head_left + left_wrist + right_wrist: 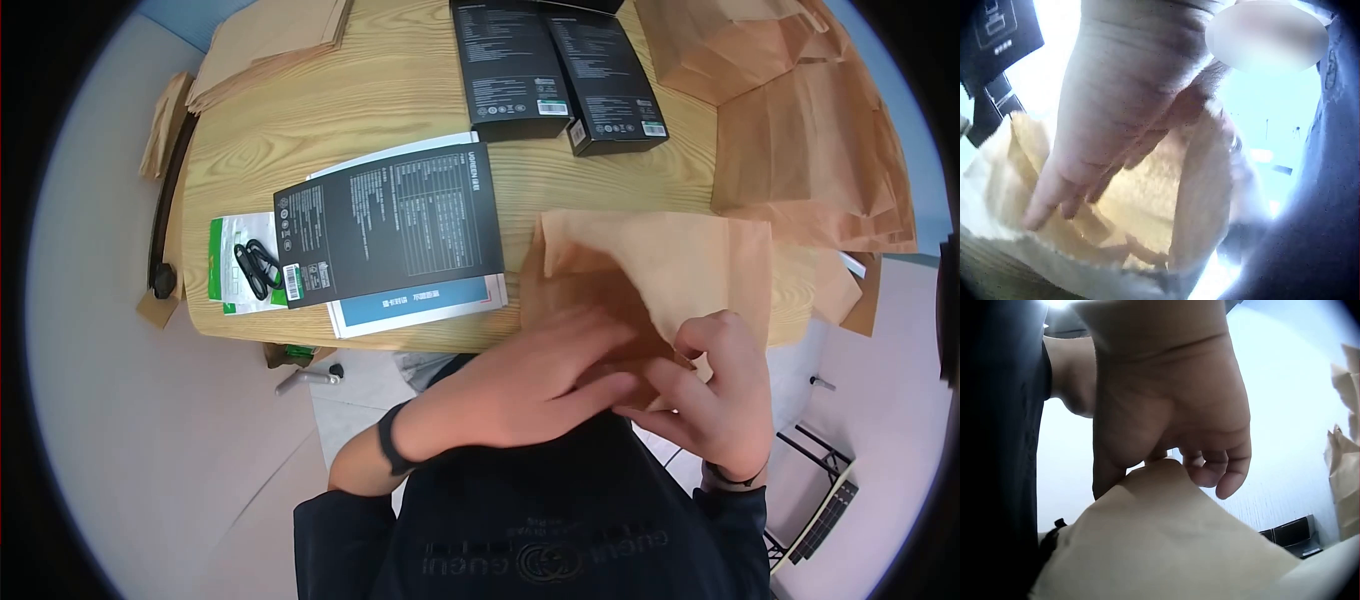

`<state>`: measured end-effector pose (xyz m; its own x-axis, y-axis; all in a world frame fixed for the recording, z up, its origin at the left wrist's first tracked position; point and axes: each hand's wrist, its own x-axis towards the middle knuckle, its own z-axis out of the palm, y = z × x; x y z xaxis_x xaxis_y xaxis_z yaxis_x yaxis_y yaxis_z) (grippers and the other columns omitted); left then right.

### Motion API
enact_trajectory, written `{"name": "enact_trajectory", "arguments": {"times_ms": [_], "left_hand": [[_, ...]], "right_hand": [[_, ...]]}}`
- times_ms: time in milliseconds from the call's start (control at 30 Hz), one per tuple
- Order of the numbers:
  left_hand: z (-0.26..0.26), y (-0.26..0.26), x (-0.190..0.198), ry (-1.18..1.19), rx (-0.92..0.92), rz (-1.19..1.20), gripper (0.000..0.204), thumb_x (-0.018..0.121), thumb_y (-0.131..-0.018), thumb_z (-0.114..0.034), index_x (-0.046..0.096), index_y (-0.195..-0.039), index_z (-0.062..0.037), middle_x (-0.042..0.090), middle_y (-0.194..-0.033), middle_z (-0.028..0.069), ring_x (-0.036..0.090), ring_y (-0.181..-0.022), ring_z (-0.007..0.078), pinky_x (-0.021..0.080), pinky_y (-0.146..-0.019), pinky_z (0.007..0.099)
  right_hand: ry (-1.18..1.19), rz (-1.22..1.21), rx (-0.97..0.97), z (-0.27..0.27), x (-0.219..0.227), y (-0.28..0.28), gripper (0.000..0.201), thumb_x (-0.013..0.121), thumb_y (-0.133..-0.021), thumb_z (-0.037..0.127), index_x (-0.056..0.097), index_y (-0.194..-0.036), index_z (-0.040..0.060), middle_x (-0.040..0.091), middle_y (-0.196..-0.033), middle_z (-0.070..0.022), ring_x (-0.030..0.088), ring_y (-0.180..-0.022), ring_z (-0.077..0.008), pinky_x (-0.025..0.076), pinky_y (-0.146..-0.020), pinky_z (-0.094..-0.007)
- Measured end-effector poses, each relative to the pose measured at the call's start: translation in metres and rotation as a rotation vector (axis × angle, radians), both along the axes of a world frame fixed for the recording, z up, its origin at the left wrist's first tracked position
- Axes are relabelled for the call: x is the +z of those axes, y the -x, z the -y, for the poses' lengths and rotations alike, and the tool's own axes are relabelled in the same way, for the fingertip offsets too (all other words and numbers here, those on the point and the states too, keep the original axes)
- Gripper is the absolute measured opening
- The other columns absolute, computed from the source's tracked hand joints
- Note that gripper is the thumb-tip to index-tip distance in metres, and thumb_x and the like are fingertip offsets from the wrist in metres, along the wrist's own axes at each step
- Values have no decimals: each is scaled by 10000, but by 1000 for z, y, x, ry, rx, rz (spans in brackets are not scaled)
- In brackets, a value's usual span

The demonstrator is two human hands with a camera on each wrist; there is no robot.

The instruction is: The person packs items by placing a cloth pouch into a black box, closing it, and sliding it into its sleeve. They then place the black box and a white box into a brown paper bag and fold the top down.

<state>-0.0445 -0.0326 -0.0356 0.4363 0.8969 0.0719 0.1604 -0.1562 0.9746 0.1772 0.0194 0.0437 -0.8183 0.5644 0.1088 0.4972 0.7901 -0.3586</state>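
A brown paper bag (705, 262) lies at the table's front edge with its mouth spread toward the person. My left hand (520, 385) reaches into that mouth. In the left wrist view, the fingers of the left hand (1110, 119) point straight down inside the bag (1204, 187), along its inner wall. On the other side, my right hand (725, 400) pinches the bag's rim between thumb and fingers. The right wrist view has the right hand (1172, 406) over the bag's edge (1166, 519), its outer fingers curled. The bag's bottom is hidden.
Left of the bag, a black printed box (400, 225) lies on a blue-and-white box (420, 303), beside a packaged black cable (257, 268). Two black boxes (515, 75) stand at the back. Opened paper bags (815, 150) are at right, flat paper bags (265, 45) at back left.
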Motion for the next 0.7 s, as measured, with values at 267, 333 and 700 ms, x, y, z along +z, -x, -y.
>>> {"name": "enact_trajectory", "arguments": {"times_ms": [267, 333, 700], "left_hand": [[66, 111, 0, -39, 1382, -110, 612, 598, -966, -287, 458, -1475, 23, 489, -1402, 172, 481, -1311, 252, 367, -1138, 442], [69, 136, -32, 47, 1271, -181, 682, 577, -1005, -359, 388, -1535, 26, 440, -1472, 181, 424, -1384, 263, 320, -1176, 436], [75, 115, -36, 540, 1061, 153, 776, 617, -1026, -468, 347, -1563, 24, 495, -1485, 151, 436, -1383, 237, 304, -1185, 388]], "right_hand": [[68, -138, 48, -17, -5, 1, 499, 929, -552, 242, 512, -774, 80, 576, -1027, -118, 531, -818, -313, 435, -677, -405], [85, -152, 57, -19, -7, 2, 506, 930, -556, 262, 504, -762, 82, 573, -1029, -121, 527, -822, -315, 435, -678, -406], [111, -267, 49, -29, -22, -5, 661, 875, -661, 556, 423, -694, 75, 544, -1041, -157, 490, -843, -329, 417, -679, -409]]}}
